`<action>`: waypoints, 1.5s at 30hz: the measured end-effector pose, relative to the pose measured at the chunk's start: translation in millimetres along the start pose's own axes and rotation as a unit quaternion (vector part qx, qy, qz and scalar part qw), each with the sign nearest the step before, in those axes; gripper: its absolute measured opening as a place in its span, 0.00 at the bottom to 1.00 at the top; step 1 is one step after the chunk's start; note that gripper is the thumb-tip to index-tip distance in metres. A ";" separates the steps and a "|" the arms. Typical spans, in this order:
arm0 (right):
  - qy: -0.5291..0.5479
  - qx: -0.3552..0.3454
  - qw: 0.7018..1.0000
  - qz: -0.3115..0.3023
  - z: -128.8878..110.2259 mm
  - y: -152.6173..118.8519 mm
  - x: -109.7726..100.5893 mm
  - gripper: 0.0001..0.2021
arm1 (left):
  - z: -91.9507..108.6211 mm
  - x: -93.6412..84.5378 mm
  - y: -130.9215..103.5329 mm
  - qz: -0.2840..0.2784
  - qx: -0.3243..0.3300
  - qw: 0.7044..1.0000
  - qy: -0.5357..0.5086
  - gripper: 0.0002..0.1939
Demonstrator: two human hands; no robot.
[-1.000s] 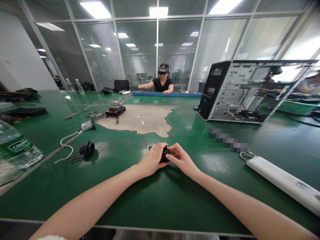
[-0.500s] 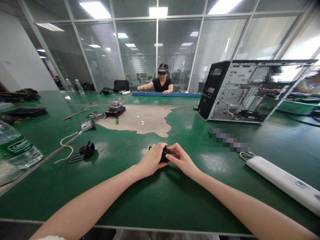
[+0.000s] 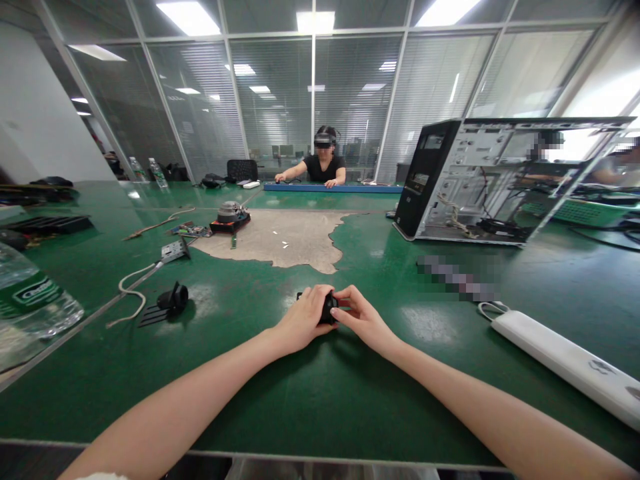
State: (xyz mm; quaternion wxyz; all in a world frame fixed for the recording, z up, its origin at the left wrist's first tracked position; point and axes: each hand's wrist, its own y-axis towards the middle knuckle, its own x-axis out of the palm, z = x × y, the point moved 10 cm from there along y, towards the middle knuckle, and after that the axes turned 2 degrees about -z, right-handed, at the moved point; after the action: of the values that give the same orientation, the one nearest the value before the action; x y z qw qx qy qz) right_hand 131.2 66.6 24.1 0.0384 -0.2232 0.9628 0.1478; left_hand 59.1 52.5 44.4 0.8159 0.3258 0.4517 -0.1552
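Note:
A small black object [image 3: 328, 309] is between my two hands, low over the green table at the middle of the view. My left hand [image 3: 306, 317] wraps round it from the left, its back covering much of it. From the right, my right hand [image 3: 361, 317] pinches its side with thumb and fingers. What the object is cannot be made out, since the fingers hide most of it. To the left lies a black plastic part [image 3: 173, 299] with a round end and flat prongs.
A white power strip [image 3: 560, 360] lies right, below an open computer case [image 3: 435, 180]. A water bottle [image 3: 37, 293] is at the left. Beyond the bare patch [image 3: 295, 233] a person [image 3: 325, 163] sits behind a blue bar [image 3: 333, 189]. A red-and-black part [image 3: 230, 219] stands back left.

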 end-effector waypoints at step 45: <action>0.030 0.027 0.999 -0.024 3.7 -0.1 3.4 0.13 | -3.7 -2.3 -1.6 -0.005 -0.007 1.000 0.005 0.28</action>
State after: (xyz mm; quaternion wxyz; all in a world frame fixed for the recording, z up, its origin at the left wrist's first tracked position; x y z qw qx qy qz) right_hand 128.2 66.2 20.0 0.0191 -0.2491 0.9616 0.1136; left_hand 54.7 53.6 44.2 0.8152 0.3189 0.4581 -0.1546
